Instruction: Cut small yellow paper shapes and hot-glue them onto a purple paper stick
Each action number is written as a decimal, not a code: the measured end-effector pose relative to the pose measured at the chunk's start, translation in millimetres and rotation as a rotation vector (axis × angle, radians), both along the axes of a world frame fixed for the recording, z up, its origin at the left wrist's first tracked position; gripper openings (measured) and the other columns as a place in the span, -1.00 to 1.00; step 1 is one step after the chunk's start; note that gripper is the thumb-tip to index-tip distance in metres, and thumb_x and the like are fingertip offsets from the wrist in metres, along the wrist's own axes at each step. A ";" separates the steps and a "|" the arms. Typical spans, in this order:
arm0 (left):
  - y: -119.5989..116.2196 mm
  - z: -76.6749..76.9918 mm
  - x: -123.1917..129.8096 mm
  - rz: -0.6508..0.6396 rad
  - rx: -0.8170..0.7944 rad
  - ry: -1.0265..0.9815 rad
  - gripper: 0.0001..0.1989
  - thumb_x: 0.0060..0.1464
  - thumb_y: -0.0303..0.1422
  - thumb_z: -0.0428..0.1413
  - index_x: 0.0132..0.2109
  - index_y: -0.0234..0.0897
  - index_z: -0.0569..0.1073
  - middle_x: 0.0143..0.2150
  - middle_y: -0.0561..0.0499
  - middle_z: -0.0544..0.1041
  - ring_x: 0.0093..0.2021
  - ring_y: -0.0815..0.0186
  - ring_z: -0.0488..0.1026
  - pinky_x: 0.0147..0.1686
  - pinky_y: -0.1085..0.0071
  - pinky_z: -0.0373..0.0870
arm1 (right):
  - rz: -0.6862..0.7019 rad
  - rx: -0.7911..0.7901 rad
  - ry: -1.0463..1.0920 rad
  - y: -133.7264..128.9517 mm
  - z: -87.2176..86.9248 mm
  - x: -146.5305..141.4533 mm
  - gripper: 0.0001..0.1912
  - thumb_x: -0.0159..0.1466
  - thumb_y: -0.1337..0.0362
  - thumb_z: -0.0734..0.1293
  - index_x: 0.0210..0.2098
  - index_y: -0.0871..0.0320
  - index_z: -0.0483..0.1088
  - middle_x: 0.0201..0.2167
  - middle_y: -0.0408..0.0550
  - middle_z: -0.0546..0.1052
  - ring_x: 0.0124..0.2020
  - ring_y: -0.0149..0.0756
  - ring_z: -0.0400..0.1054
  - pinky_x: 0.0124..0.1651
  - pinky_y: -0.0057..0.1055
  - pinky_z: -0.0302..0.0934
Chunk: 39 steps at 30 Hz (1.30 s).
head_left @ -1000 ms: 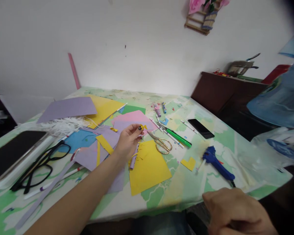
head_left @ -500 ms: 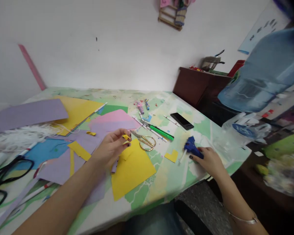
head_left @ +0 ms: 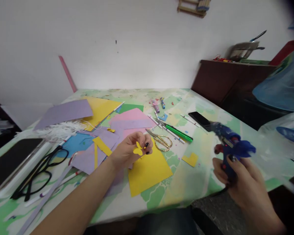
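Note:
Between the pinched fingers of my left hand (head_left: 134,147) is a small yellow paper cutout (head_left: 138,150) with rounded lobes. That hand is over a yellow paper sheet (head_left: 149,176). My right hand (head_left: 242,176) is wrapped round the handle of a blue glue gun (head_left: 229,140), raised above the table's right side with its nozzle pointing away to the left. Gold-handled scissors (head_left: 163,142) lie just right of my left hand. A green utility knife (head_left: 178,132) rests behind them, among white pens. A yellow paper scrap (head_left: 190,159) lies between my hands.
Purple paper (head_left: 66,114), a tangle of white string (head_left: 61,130), black glasses (head_left: 42,173) and a phone (head_left: 14,160) cover the left side. Another black phone (head_left: 199,120) lies at the right. A plastic bag (head_left: 281,143) and a large water bottle (head_left: 281,88) stand beyond the right edge.
My right hand has lifted the glue gun off the table. My left hand has turned, showing more of the yellow cutout. The view has swung left.

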<state>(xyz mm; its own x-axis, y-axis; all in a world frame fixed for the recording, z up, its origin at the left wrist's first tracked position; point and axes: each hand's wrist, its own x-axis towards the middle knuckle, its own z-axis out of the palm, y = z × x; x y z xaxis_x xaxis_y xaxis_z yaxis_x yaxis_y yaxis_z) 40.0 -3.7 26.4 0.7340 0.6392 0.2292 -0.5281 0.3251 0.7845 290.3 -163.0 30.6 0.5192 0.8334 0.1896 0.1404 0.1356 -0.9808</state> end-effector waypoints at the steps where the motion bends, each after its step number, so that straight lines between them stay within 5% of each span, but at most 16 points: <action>1: -0.2 -0.1 0.1 0.003 -0.003 0.008 -0.67 -0.26 -0.33 0.40 -0.56 -0.27 0.35 -0.46 0.09 0.21 -0.42 0.38 0.25 -0.40 0.41 0.20 | 0.134 -0.026 0.155 -1.2 0.6 -12.4 -0.64 0.21 -0.06 0.28 -0.14 0.04 0.35 -0.69 -0.28 0.15 -0.74 -0.46 -0.06 -0.74 -0.50 -0.18; 5: -0.4 -0.3 0.6 0.016 -0.009 0.018 -0.72 -0.16 -0.31 0.35 -0.55 -0.26 0.38 -0.47 0.08 0.22 -0.42 0.38 0.25 -0.38 0.40 0.20 | 0.612 -0.175 0.437 -7.9 -4.1 -59.3 -0.41 -0.03 -0.25 0.39 -0.24 0.09 0.36 -0.74 -0.30 0.16 -0.77 -0.53 -0.14 -0.72 -0.50 -0.21; 12: 0.2 1.1 0.8 0.040 -0.001 0.012 -0.76 -0.14 -0.44 0.33 -0.56 -0.28 0.40 -0.47 0.08 0.25 -0.42 0.40 0.29 -0.41 0.45 0.16 | 0.465 0.013 0.324 -7.5 -3.4 -99.4 -0.63 0.23 -0.05 0.28 -0.32 0.15 0.42 -0.68 -0.16 0.31 -0.69 -0.44 0.05 -0.58 -0.41 -0.05; 18: 1.7 -0.4 0.8 0.055 0.002 0.022 -0.74 -0.20 -0.43 0.36 -0.56 -0.28 0.39 -0.48 0.08 0.26 -0.42 0.37 0.31 -0.40 0.43 0.17 | 0.373 -0.057 0.224 -6.6 -3.7 -96.7 -0.59 0.22 -0.06 0.29 -0.32 0.20 0.46 -0.47 -0.01 0.48 -0.70 -0.51 0.06 -0.60 -0.42 -0.01; 24: 1.3 0.6 1.4 0.051 0.003 0.009 -0.74 -0.17 -0.41 0.36 -0.56 -0.29 0.40 -0.48 0.08 0.28 -0.43 0.40 0.29 -0.39 0.42 0.16 | 0.323 -0.074 0.187 -7.4 -5.1 -97.3 -0.61 0.22 -0.04 0.30 -0.27 0.19 0.46 -0.48 -0.03 0.49 -0.69 -0.48 0.11 -0.60 -0.43 0.02; 28: 1.2 0.8 1.9 0.034 0.001 0.001 -0.78 -0.14 -0.44 0.34 -0.54 -0.28 0.42 -0.48 0.07 0.28 -0.42 0.38 0.30 -0.40 0.43 0.15 | 0.378 -0.070 0.130 -5.8 -8.3 -92.2 -0.60 0.25 -0.04 0.26 -0.35 0.21 0.45 -0.55 -0.06 0.43 -0.69 -0.50 0.09 -0.61 -0.44 0.04; 34: 1.0 0.6 1.4 0.022 -0.008 -0.008 -0.80 -0.11 -0.46 0.32 -0.54 -0.28 0.43 -0.47 0.08 0.28 -0.41 0.39 0.31 -0.40 0.44 0.15 | 0.433 -0.013 0.083 -5.4 -14.6 -86.1 -0.65 0.29 0.05 0.25 -0.08 0.16 0.40 -0.45 -0.02 0.48 -0.69 -0.48 0.15 -0.65 -0.46 0.12; 39: 1.5 0.4 0.8 0.003 -0.005 -0.015 -0.80 -0.13 -0.47 0.33 -0.53 -0.29 0.44 -0.47 0.07 0.29 -0.41 0.39 0.31 -0.42 0.46 0.14 | 0.416 -0.009 0.120 -7.9 -22.5 -84.8 -0.74 0.28 0.11 0.29 -0.15 0.14 0.44 -0.44 -0.01 0.52 -0.69 -0.47 0.19 -0.64 -0.48 0.15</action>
